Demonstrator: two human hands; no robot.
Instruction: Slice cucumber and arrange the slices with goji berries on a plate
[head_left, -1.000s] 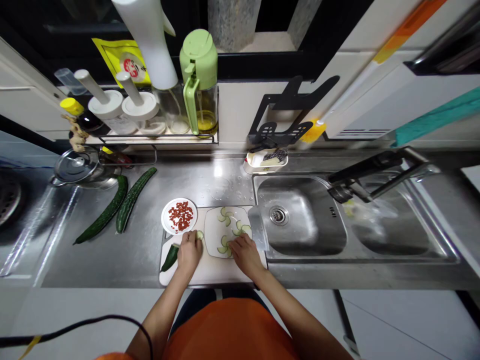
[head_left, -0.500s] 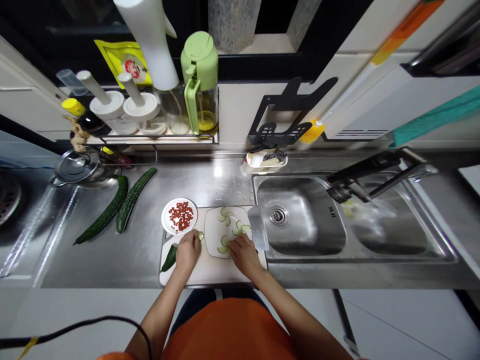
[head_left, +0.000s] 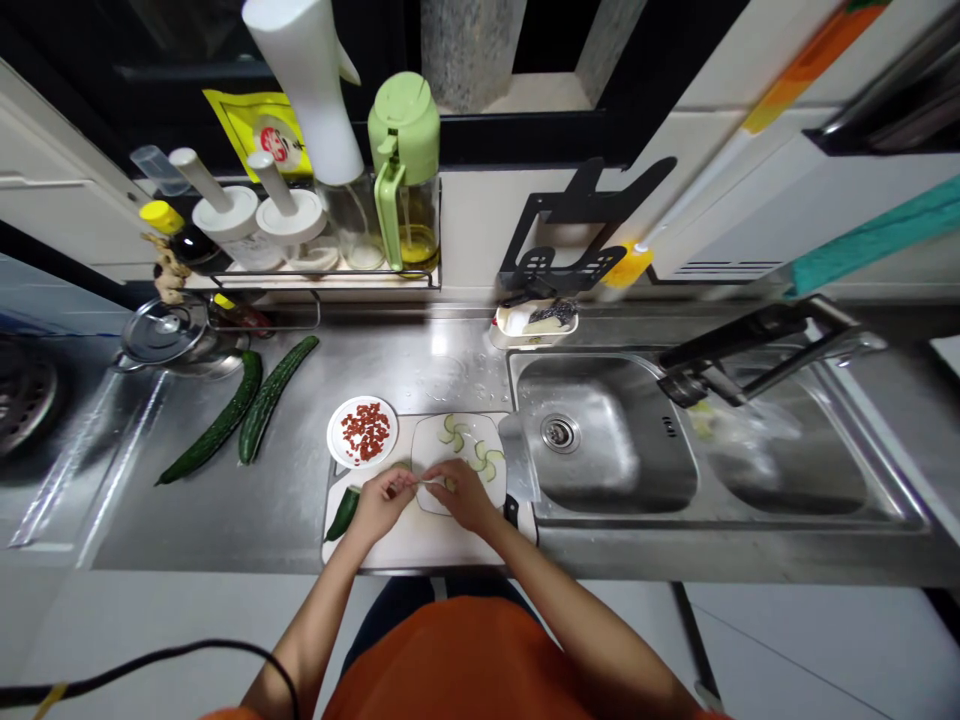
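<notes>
My left hand (head_left: pixel 381 502) and my right hand (head_left: pixel 465 496) meet over the near left part of a white square plate (head_left: pixel 427 440). Their fingertips are closed on a thin pale cucumber slice (head_left: pixel 426 482) between them. Curved cucumber slices (head_left: pixel 487 461) lie in small fanned groups on the plate; my right hand hides its near part. Beneath the plate is a white cutting board (head_left: pixel 405 550). A cut cucumber piece (head_left: pixel 343 514) rests by my left hand. At the plate's right lies a cleaver (head_left: pixel 519 455), blade pointing away, its dark handle near my right wrist.
A white dish (head_left: pixel 331 440) of chopped red bits overlaps the board's far left corner. Two whole cucumbers (head_left: pixel 276 400) lie farther left, near a lidded pot (head_left: pixel 166 330). The double sink (head_left: pixel 607 430) is on the right. Bottles and jars stand on a rack (head_left: pixel 337 283) above the counter.
My right hand has lifted off the plate's slices and moved left to meet my left hand. The left hand has shifted slightly right. The cleaver's handle now shows.
</notes>
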